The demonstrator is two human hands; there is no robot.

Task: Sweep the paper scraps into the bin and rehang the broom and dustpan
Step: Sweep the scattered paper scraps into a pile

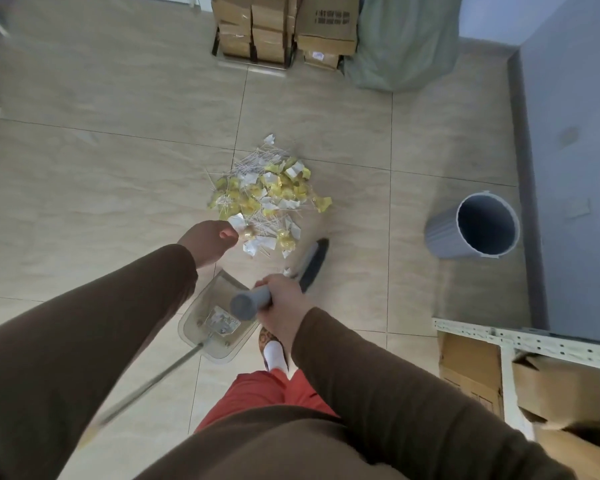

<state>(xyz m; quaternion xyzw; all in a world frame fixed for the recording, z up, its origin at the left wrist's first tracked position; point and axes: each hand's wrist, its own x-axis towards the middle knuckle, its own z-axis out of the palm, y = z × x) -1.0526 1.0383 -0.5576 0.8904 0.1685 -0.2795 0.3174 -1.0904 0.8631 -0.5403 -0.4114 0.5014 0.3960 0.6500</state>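
A heap of yellow and white paper scraps with thin white sticks [267, 195] lies on the tiled floor. My right hand [281, 303] grips the grey broom handle [248, 302]. The broom's dark head [312, 263] rests on the floor just right of the heap's near edge. My left hand [208, 242] hovers at the heap's near left edge with fingers curled, and nothing shows in it. A clear dustpan [215, 327] sits on the floor below the heap, between my hands. Its long handle [146, 386] slants down-left, held by neither hand. The open grey bin [471, 226] stands at the right.
Stacked cardboard boxes [284, 26] and a green sack [402, 39] line the far wall. A metal shelf frame [520, 337] with boxes [471, 368] sits at the lower right, and a blue-grey wall [575, 133] runs along the right. My foot [274, 351] stands beside the dustpan.
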